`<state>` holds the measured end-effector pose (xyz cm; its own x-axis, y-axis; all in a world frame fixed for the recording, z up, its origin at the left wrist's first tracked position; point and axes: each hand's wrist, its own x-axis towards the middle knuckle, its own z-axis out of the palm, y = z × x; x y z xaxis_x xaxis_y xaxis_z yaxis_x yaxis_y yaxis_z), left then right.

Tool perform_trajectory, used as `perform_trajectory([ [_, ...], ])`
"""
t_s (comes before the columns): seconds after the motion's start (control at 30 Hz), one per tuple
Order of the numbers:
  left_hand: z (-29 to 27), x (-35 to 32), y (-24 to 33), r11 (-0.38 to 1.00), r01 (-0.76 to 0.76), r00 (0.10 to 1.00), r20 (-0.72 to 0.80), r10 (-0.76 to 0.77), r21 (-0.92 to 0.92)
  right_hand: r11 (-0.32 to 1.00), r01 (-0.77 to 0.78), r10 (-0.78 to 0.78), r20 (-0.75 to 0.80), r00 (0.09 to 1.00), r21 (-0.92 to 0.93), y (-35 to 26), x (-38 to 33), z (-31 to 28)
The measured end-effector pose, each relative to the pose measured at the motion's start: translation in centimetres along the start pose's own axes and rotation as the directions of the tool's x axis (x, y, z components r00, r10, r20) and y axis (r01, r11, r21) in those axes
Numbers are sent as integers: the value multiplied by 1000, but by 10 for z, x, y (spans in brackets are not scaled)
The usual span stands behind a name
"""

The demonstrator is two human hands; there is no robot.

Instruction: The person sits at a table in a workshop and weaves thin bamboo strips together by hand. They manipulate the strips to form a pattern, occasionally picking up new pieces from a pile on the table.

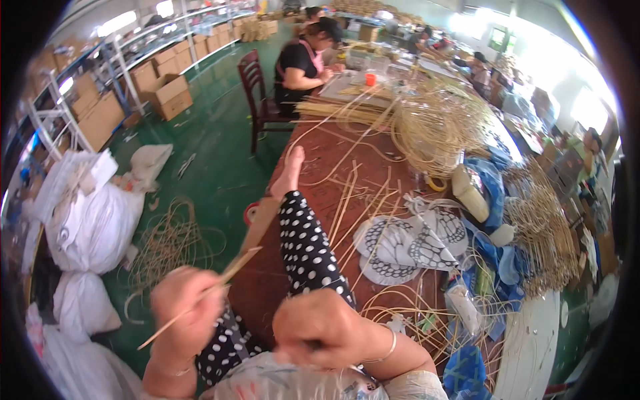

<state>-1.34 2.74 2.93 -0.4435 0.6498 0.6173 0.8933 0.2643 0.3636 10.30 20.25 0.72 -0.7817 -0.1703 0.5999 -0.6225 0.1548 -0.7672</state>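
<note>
My left hand (183,310), slightly blurred, is closed around a thin tan cane strip (233,267). One end of the strip points up and right, and a thin length sticks out at the lower left. My right hand (320,327) is curled into a fist in front of my body. A small dark patch shows under its fingers, and I cannot make out what it holds. Between and beyond my hands stretches my leg (310,240) in black polka-dot cloth, its bare foot (289,172) resting at the edge of the red-brown table (320,160).
Loose cane strips (360,207), a patterned grey-and-white cloth (413,243) and a big cane coil (433,130) lie on the table. Tangled cane (170,247) and white sacks (93,213) are on the floor at left. A co-worker (307,67) sits beyond, beside a wooden chair (257,93).
</note>
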Motion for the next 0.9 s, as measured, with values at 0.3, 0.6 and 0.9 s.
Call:
perform_trajectory([
  [0.3,-15,1,46,921,-182,983,-52,175,-345,593,-33,174,-88,981,805,-33,-1,41],
  [0.6,-42,-18,70,921,-226,974,-90,208,-317,975,217,-220,-70,973,-40,-52,4,29],
  [0.9,-14,-20,41,940,-303,952,-92,291,-157,879,41,-218,-325,920,-474,-10,5,48],
])
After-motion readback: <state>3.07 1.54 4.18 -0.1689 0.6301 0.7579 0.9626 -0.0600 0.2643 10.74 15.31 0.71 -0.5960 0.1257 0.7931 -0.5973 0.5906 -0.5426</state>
